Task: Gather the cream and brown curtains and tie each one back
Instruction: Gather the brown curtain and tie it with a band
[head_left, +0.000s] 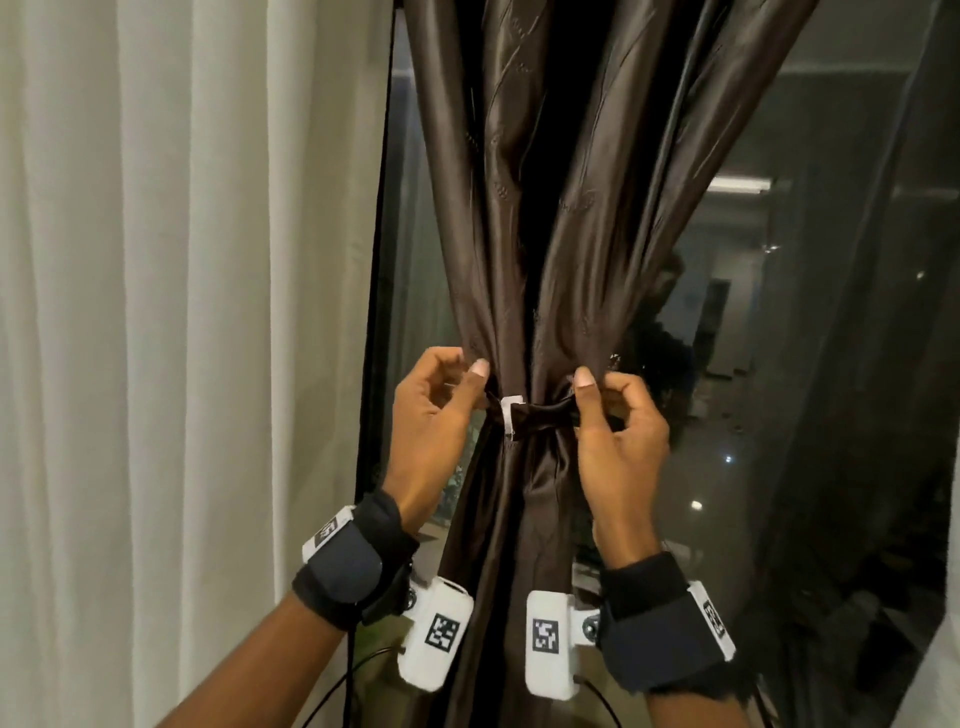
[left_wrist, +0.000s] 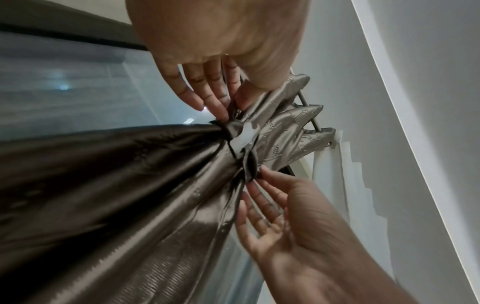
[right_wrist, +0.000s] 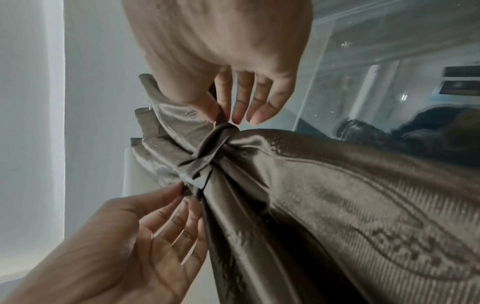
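The brown satin curtain (head_left: 524, 234) hangs gathered into a narrow bunch in front of the window. A brown tieback band (head_left: 545, 413) with a white tag (head_left: 511, 415) wraps its waist. My left hand (head_left: 480, 387) pinches the band's left end between thumb and fingers, and my right hand (head_left: 584, 402) pinches its right end. The left wrist view shows the band (left_wrist: 241, 144) twisted round the bunch, with the left hand (left_wrist: 232, 112) above it. In the right wrist view the right hand (right_wrist: 221, 118) pinches the band (right_wrist: 213, 148). The cream curtain (head_left: 182, 312) hangs loose at the left.
Dark window glass (head_left: 805, 338) with room reflections lies behind and right of the brown curtain. A black window frame (head_left: 376, 312) runs between the two curtains. The curtain rod (left_wrist: 309, 112) holds the pleats high up, beside a white wall (left_wrist: 428, 144).
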